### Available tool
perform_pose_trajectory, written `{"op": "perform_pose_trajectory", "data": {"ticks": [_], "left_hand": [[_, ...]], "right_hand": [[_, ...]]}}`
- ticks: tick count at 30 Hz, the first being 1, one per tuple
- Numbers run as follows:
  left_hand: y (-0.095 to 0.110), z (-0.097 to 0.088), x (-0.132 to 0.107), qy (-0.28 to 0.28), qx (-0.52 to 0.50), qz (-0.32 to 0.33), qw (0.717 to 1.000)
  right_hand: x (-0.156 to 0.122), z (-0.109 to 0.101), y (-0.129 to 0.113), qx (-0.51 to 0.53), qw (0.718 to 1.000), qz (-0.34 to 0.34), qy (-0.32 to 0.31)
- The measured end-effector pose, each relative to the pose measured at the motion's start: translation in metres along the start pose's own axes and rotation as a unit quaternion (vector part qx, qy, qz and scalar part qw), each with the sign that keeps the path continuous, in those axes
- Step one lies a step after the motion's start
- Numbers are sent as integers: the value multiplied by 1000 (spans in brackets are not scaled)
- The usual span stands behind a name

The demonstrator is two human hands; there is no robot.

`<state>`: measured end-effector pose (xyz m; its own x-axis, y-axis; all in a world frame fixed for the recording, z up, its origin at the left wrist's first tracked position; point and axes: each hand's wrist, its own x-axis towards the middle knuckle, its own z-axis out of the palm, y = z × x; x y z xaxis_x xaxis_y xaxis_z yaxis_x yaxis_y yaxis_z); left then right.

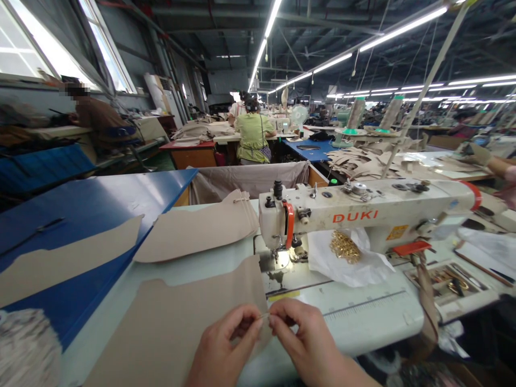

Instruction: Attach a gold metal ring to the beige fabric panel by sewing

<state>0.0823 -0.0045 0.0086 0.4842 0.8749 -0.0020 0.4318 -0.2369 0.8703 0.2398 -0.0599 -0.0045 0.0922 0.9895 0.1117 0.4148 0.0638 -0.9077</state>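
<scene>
Factory sewing hall, strip lights overhead, other workers at far benches. Pale table carries sewing machine and tan fabric panel at near edge. Left hand and right hand meet over panel's right edge, each grip pinched together on fine thread stretched between fingertips. Judgement: keep thread taut, pinch close to fabric, pull along seam line so cloth does not pucker. Readable: "DUKI" in red on machine arm; yellow sticker beside it illegible.
</scene>
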Motion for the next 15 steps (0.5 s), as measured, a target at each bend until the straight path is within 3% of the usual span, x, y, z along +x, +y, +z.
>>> {"op": "perform_pose_trajectory", "data": {"ticks": [3,8,11,13,15], "left_hand": [[-3,-4,3,-51,-41,-45,997],[-6,-6,9,-65,-60,-84,993],[-9,-10,19,-104,-92,-109,984],[-14,-15,29,-127,-84,-99,983],[-24,-21,44,-97,-17,-54,994]], "right_hand": [[0,3,6,-8,1000,8,-6],[2,12,15,16,999,38,-3],[5,16,20,30,997,65,1],[8,16,22,40,996,75,6],[11,16,25,56,995,78,13]]}}
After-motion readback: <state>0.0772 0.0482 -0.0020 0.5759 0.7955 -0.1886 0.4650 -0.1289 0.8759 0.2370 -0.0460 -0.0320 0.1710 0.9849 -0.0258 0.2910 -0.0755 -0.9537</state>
